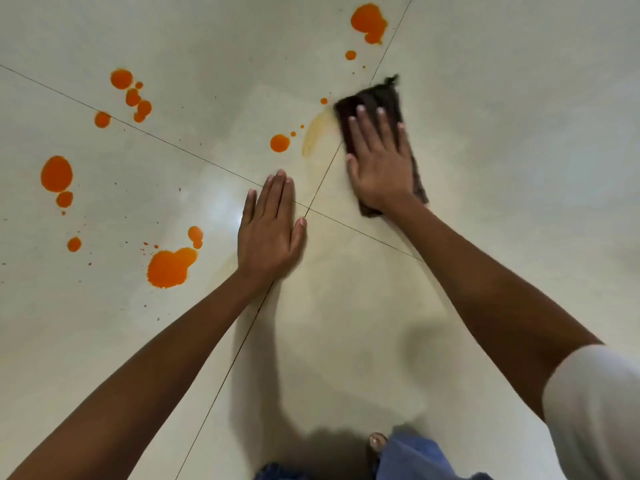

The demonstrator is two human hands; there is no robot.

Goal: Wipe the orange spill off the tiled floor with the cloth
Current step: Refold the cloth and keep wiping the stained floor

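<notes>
1. Denim-clad knees (408,459) and a bare toe (377,441) sit at the bottom edge; a white sleeve (595,410) covers the right upper arm.
2. Left hand (270,233): flat, fingers together, palm pressed on the bare tiled floor (519,168) at the crossing of the grout lines (306,210). It grips nothing and appears to serve as a brace.
3. Right hand (379,161): fingers spread, pressing down on a dark folded cloth (372,98), which lies flat on the floor just right of the far grout line. The hand pins the cloth rather than closing round it.
4. Pale orange smear (313,135): touching the cloth's left edge, it suggests this patch is partly wiped.
5. Orange spill (169,266): the largest pool lies just left of the left hand. Further blots lie near the smear (280,143), at far left (56,173), upper left (133,95) and at the top (369,22).
6. Step in hand, as judged: wiping, at an early stage; most blots look untouched.
7. Next move calls for sliding the cloth leftward over the smear and the nearby blot under steady pressure, then refolding to a clean face to avoid spreading the liquid.
</notes>
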